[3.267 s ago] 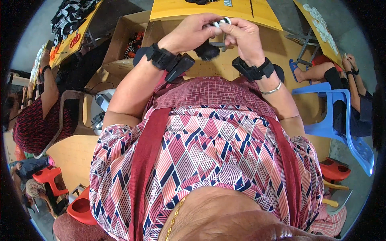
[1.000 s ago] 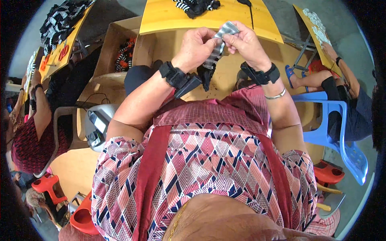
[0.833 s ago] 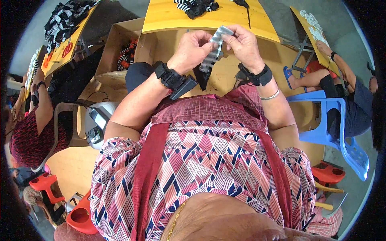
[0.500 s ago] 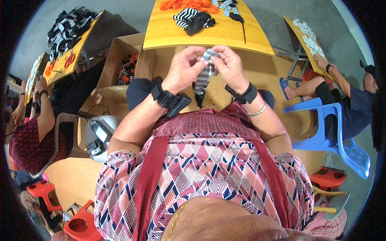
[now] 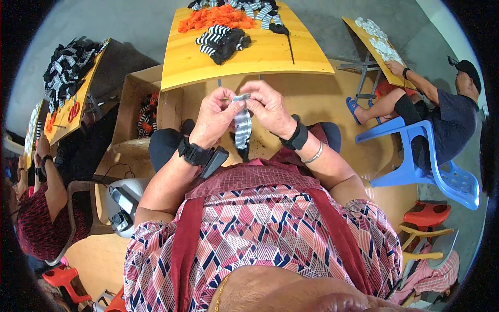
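Observation:
A small striped sock-like cloth piece (image 5: 242,127), grey and white with a black lower end, hangs from my hands in front of my lap, just short of the yellow table. My left hand (image 5: 214,114) pinches its top edge between thumb and fingers. On the other side of that edge, my right hand (image 5: 269,110) is closed on it too, thumb and forefinger together. Black-and-white striped pieces with black fluff (image 5: 223,44) lie on the yellow table (image 5: 244,65) beyond my hands. Behind them is a heap of orange fluffy material (image 5: 215,18).
A thin black rod (image 5: 291,49) lies at the table's right. Left of my knees stands an open cardboard box (image 5: 125,114) with orange and black pieces. A person sits on a blue plastic chair (image 5: 416,151) at right; another person (image 5: 49,203) works at left.
The view has shifted, so the table appears lower and further left. Both hands still hold the top of the striped cloth piece, which now shows more of its flat striped side.

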Tool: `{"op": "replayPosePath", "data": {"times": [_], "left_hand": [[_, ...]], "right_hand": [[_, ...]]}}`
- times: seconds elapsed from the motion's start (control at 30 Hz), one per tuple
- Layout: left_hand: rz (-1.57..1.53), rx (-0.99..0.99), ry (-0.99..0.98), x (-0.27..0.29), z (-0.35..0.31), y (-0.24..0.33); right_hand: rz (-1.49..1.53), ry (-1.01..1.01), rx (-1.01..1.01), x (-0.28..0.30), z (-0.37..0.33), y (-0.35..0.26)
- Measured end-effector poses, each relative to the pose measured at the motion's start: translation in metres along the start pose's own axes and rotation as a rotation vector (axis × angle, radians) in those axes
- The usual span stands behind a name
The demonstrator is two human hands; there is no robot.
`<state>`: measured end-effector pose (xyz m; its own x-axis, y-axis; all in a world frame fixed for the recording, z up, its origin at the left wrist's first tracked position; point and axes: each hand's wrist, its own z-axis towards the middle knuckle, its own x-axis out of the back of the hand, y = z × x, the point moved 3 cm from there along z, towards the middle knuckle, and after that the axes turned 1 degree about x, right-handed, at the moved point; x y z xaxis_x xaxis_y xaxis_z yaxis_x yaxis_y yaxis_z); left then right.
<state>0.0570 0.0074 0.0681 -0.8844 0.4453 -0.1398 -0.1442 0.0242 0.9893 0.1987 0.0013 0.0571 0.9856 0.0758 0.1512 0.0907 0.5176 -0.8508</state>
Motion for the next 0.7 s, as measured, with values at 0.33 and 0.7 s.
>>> {"op": "replayPosePath", "data": {"times": [0.33, 0.7], "left_hand": [[0.153, -0.130, 0.044, -0.005, -0.003, 0.001], [0.051, -0.062, 0.062, 0.024, -0.025, -0.027]], "right_hand": [[0.231, 0.002, -0.146, -0.001, -0.006, 0.010], [0.125, 0.041, -0.025, -0.029, -0.021, 0.027]]}}
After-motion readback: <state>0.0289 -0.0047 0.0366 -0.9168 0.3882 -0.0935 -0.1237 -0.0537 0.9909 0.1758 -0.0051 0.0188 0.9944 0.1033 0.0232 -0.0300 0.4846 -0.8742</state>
